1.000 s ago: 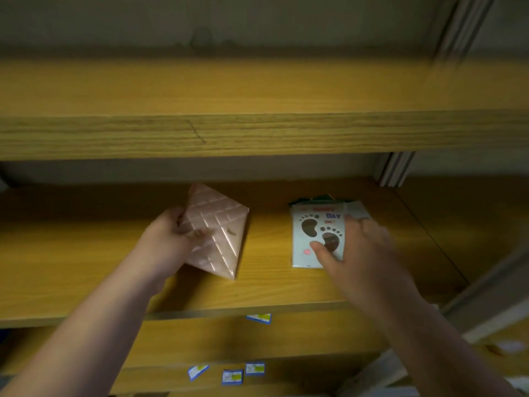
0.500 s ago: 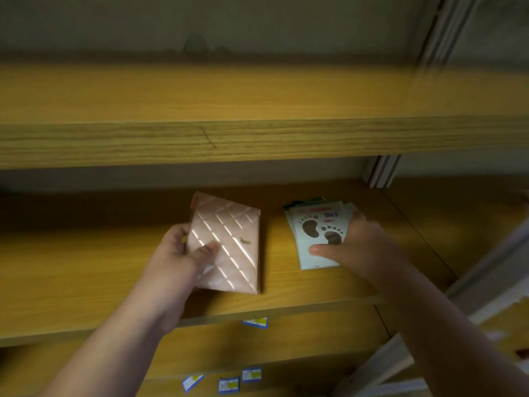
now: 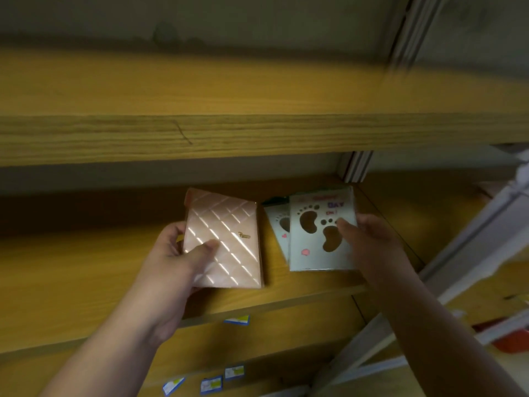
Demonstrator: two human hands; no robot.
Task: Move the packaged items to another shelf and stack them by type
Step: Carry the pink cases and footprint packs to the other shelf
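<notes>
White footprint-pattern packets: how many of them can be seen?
2. One white footprint-pattern packet is held in the right hand; another lies beneath it on the wooden shelf. More may be hidden underneath.

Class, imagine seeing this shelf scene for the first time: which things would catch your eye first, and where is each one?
First, the pink quilted package at the centre of the middle shelf, gripped by the left hand. Next, just to its right, the white footprint card held by the right hand, with a second similar card lying partly beneath it.
</notes>
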